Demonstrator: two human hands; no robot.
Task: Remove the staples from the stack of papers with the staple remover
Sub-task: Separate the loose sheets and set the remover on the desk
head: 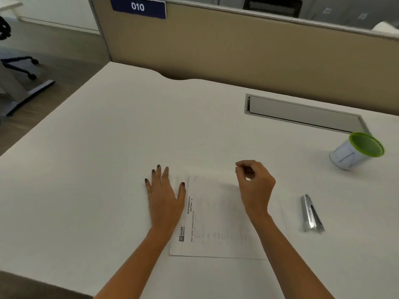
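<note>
Lying flat on the bench [108, 147], palm down and fingers spread, grasping nothing: left hand [165, 195]; thumb reaching toward the left edge of the stack of papers [218, 214], whether pressing on the sheet or resting just beside it, cannot tell.

Sitting face up near the front edge of the bench, between the two forearms: stack of papers, printed heading running sideways along its left margin; likely handling as light, thin and limp, sliding readily on the smooth top and tearing easily at the stapled spots; best pinned flat with a palm close to each staple while prying; staples themselves too small to make out.

Hovering over the far right corner of the stack: right hand [254, 184], fingers curled and thumb pinching against fingertips; whether gripping some tiny item, cannot tell.

Resting on the bench to the right of the stack, apart from both hands: staple remover [311, 214], a slim metal tool; judged rigid, light, somewhat slick; best gripped along the wider body, leaving the narrow tip free.

Standing farther right and back: small container [356, 152] with green lid, untouched.
</note>
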